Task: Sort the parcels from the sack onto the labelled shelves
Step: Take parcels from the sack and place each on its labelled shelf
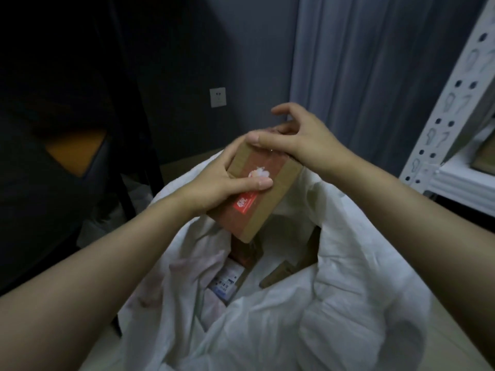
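Observation:
A small cardboard parcel (263,194) with red-brown tape and a red sticker is held above the open white sack (334,303). My left hand (230,180) grips its left side, thumb lying across the top face. My right hand (297,137) holds the parcel's far end, thumb on the top edge, other fingers curled over the back. Inside the sack lie more parcels: a labelled one (225,283), a red-brown one (245,253) and a cardboard box (278,273).
A white metal shelf unit (444,124) with a perforated upright stands at the right, with a box on its shelf at the frame edge. Grey curtain behind, dark wall with a socket (217,97), dark furniture at the left.

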